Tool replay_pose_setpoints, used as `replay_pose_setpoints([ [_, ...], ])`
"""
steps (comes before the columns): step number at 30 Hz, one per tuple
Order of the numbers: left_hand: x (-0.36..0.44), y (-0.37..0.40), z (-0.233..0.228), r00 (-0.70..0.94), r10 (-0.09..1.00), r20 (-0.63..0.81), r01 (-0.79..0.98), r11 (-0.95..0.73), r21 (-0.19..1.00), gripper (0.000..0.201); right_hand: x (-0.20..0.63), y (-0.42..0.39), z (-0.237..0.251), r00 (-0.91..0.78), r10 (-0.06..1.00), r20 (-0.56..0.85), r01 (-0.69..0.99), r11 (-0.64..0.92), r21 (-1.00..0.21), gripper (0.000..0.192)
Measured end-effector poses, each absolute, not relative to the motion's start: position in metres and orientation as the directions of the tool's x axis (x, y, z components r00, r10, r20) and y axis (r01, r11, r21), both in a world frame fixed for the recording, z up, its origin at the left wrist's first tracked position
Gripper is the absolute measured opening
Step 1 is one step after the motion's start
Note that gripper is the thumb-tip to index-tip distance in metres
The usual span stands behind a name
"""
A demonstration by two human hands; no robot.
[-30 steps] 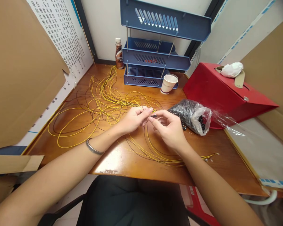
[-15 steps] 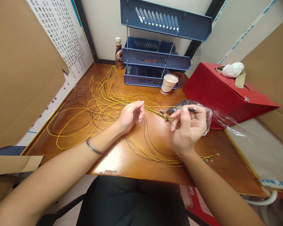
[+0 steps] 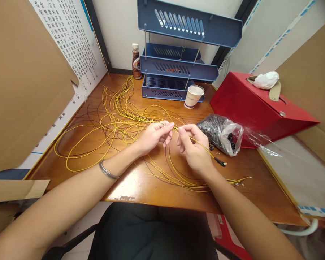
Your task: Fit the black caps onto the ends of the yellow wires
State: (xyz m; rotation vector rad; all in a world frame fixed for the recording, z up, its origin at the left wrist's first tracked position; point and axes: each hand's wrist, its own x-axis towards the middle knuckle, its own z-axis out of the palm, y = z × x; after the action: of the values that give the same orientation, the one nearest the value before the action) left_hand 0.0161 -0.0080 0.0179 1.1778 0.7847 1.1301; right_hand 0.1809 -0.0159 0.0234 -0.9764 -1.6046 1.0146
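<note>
Yellow wire runs left of the plastic bag; its black plug sits just on the bag's near side. Right hand, left of bag: thumb and fingers narrow, looks pinched on the wire. Left hand, further left: fingers curled, can't tell if gripping. Wire should be light, springy, slightly slick. Best hold: just behind the plug; avoid sharp bends there.
</note>
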Motion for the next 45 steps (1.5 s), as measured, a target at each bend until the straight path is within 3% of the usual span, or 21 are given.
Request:
replay_pose_setpoints([
  [6, 0.018, -0.01, 0.017, 0.351, 0.933, 0.082, -0.193, -0.013, 0.981, 0.049, 0.184, -0.017, 0.024, -0.356, 0.886, 0.296, 0.208, 0.384, -0.899, 0.045],
  [14, 0.015, -0.003, 0.015, 0.038, 0.995, 0.09, -0.332, -0.073, 0.94, 0.041, 0.186, -0.013, 0.021, -0.23, 0.928, 0.293, 0.063, 0.314, -0.947, 0.047],
  [18, 0.014, -0.001, 0.015, -0.024, 0.998, 0.058, -0.34, -0.063, 0.938, 0.039, 0.186, -0.007, 0.016, -0.167, 0.945, 0.282, -0.025, 0.282, -0.959, 0.045],
  [22, 0.016, -0.004, 0.016, 0.028, 0.997, 0.068, -0.306, -0.056, 0.95, 0.041, 0.186, -0.004, 0.016, -0.195, 0.96, 0.202, -0.068, 0.193, -0.979, 0.045],
  [29, 0.02, -0.009, 0.015, 0.371, 0.925, 0.081, -0.133, -0.033, 0.99, 0.046, 0.182, -0.006, 0.016, -0.394, 0.918, 0.054, -0.08, 0.024, -0.996, 0.046],
  [36, 0.018, -0.008, 0.014, 0.316, 0.945, 0.089, -0.134, -0.049, 0.99, 0.042, 0.181, -0.008, 0.018, -0.427, 0.904, 0.024, -0.045, 0.005, -0.999, 0.052],
  [39, 0.016, -0.007, 0.015, 0.194, 0.973, 0.127, -0.203, -0.087, 0.975, 0.04, 0.182, -0.005, 0.018, -0.347, 0.936, 0.063, -0.08, 0.037, -0.996, 0.05],
  [42, 0.014, -0.006, 0.015, 0.053, 0.982, 0.179, -0.252, -0.161, 0.954, 0.039, 0.184, -0.003, 0.018, -0.145, 0.977, 0.154, -0.197, 0.124, -0.973, 0.047],
  [45, 0.014, -0.006, 0.017, 0.019, 0.98, 0.199, -0.243, -0.189, 0.951, 0.04, 0.186, -0.001, 0.019, -0.008, 0.982, 0.187, -0.28, 0.177, -0.944, 0.045],
])
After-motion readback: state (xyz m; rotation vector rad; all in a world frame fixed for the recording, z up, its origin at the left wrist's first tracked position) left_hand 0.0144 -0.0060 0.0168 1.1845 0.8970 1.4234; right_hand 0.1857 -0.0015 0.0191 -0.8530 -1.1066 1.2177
